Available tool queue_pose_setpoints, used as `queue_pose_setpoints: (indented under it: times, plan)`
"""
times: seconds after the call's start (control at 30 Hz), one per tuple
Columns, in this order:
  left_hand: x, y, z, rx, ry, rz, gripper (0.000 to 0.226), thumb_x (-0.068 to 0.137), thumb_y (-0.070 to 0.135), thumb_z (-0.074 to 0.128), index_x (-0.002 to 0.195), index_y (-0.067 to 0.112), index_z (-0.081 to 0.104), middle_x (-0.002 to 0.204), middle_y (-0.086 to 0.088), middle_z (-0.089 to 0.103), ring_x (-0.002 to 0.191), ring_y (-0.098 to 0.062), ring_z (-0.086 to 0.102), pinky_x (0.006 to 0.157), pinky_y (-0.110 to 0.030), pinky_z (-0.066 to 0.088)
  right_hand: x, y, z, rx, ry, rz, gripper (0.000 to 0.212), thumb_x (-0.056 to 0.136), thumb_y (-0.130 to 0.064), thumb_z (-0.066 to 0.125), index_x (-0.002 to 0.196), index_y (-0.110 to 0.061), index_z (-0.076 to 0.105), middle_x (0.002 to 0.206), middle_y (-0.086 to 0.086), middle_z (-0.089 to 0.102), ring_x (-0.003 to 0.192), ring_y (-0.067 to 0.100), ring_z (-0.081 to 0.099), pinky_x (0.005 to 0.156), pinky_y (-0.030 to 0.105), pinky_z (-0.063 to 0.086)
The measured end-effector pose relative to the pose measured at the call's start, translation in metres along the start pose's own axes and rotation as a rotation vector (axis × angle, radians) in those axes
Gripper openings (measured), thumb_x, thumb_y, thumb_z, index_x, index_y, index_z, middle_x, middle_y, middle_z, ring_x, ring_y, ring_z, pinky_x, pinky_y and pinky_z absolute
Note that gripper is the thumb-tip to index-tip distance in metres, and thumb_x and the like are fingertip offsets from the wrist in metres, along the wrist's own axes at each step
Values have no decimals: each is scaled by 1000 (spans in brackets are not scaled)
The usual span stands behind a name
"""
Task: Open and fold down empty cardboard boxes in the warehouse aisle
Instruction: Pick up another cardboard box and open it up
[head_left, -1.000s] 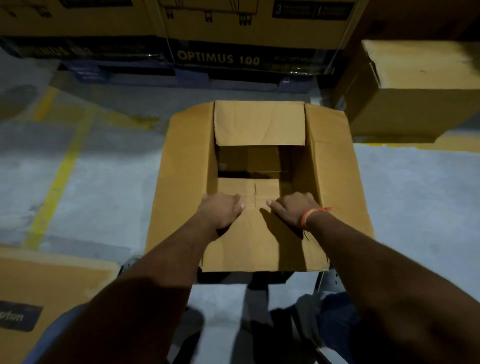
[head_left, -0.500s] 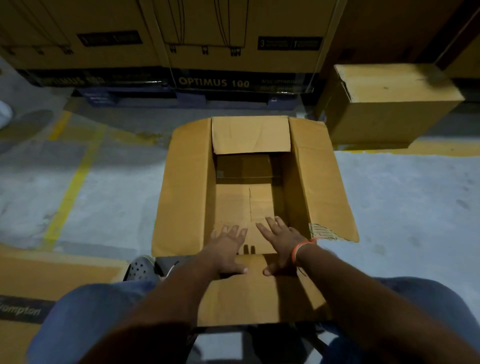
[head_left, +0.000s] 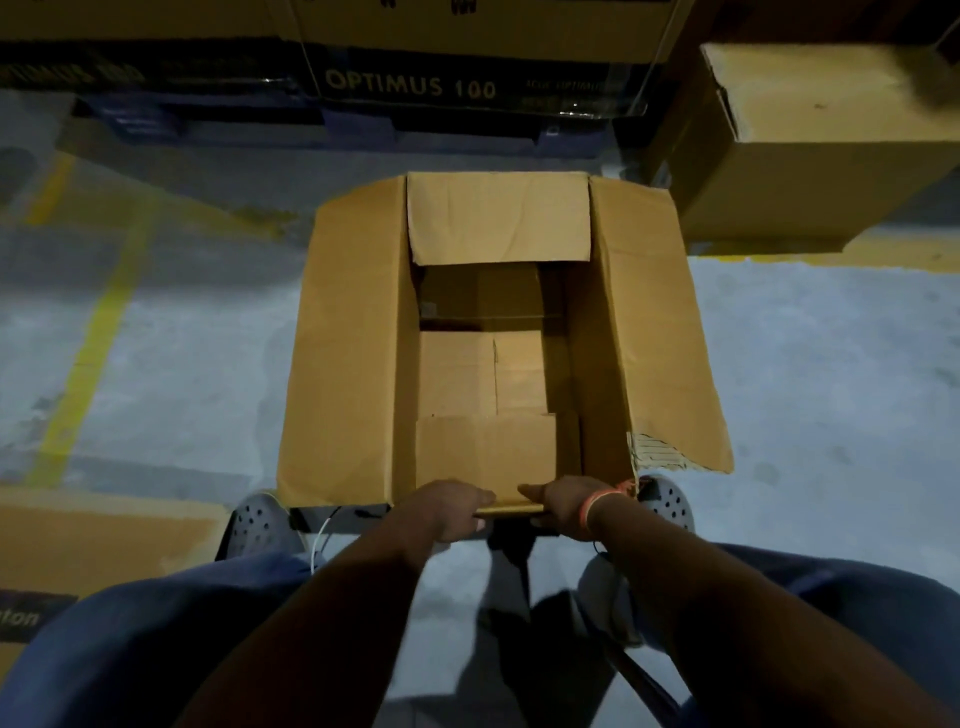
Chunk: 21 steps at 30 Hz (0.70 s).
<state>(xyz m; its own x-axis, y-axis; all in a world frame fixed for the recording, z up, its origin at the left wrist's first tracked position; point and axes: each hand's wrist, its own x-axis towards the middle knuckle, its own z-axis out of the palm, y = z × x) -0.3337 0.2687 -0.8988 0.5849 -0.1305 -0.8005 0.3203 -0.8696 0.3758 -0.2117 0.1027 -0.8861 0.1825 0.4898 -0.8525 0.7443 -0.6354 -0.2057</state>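
- We look straight down into an open brown cardboard box (head_left: 358, 364) standing on the grey concrete floor (head_left: 831, 374), just in front of our feet.
- Our left hand (head_left: 447, 512) curls over the near edge of the box, fingers wrapped round the folded near flap (head_left: 485, 452), which hangs down inside the box.
- Our right hand (head_left: 563, 506) grips the same edge just beside the left, fingers curled over it and thumb pointing toward the other hand; an orange wristband (head_left: 597, 506) sits on that wrist.
- The far flap (head_left: 498, 218) lies tipped inward over the opening, while the long left flap (head_left: 348, 343) and the long right flap (head_left: 654, 332) splay outward.
- The near corner of that right flap is torn, showing the corrugated ribbing (head_left: 657, 452).
- Down inside we see the bottom panels (head_left: 483, 371) meeting at a centre seam.
- Our grey perforated clogs (head_left: 260, 522) sit either side of the box's near end, and our blue trouser legs (head_left: 156, 644) fill the lower corners.
- A closed brown cardboard carton (head_left: 810, 150) stands on the floor to the far right, well apart from our box.
- Printed cartons reading "OPTIMUS 100" (head_left: 410, 85) line the far side.
- A yellow painted line (head_left: 88, 358) runs along the floor on the left.
- A flattened cardboard sheet (head_left: 93, 540) lies at lower left.
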Motion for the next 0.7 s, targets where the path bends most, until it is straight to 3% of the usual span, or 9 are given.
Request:
queue_pose_setpoints:
  times: [0.1,0.17,0.2,0.27,0.37,0.43,0.57,0.7]
  plan:
    - [-16,-1,-1,-64,-30,41,45,102,23,54,147,20,50,140,-12,58,125,-30,56,91,-33,47,-5,-10,4,39,-37,-45,54,102,-37,52,153,-30,38,145,11,54,128,31,53,103,35,44]
    - [-26,-7,8,-228,-121,-5,48,99,22,60,146,27,52,130,-5,64,110,-23,61,77,-28,51,-4,-16,15,164,-150,-47,64,96,-39,61,154,-29,37,149,8,51,131,29,51,107,37,43]
    - [-31,-13,12,-360,-185,-37,54,97,23,64,148,30,50,128,-1,64,109,-20,62,80,-27,51,-4,-18,19,323,-205,-23,77,89,-39,68,156,-31,31,152,7,47,134,28,48,110,39,42]
    - [-36,-22,11,-763,-203,-56,65,93,28,71,153,26,45,143,-1,57,126,-18,54,106,-31,43,-5,-21,17,900,-204,15,100,77,-34,77,158,-33,19,156,6,43,138,28,43,113,42,36]
    - [-25,-20,-1,-1648,132,-47,73,91,31,72,154,18,40,149,-4,53,136,-19,47,121,-35,27,4,-30,-3,1993,108,-65,74,91,-22,63,156,-19,29,145,14,54,133,30,50,112,42,34]
    - [-8,-15,-16,-2052,327,34,79,86,37,67,156,14,35,151,-11,52,141,-25,45,123,-39,25,15,-34,-28,2440,278,-115,61,98,-30,54,154,-15,36,141,19,57,132,33,52,117,47,33]
    - [27,-13,-62,-2480,489,204,90,90,45,61,160,7,19,153,-23,45,143,-36,42,124,-47,25,55,-31,-73,2825,337,-240,77,95,-53,52,158,-16,26,149,20,48,140,36,44,121,50,27]
    - [75,-25,-115,-2679,560,291,90,96,45,60,162,7,12,154,-25,41,144,-38,40,122,-48,29,96,-4,-121,2964,437,-336,93,91,-63,54,161,-17,13,155,22,40,142,39,39,119,52,28]
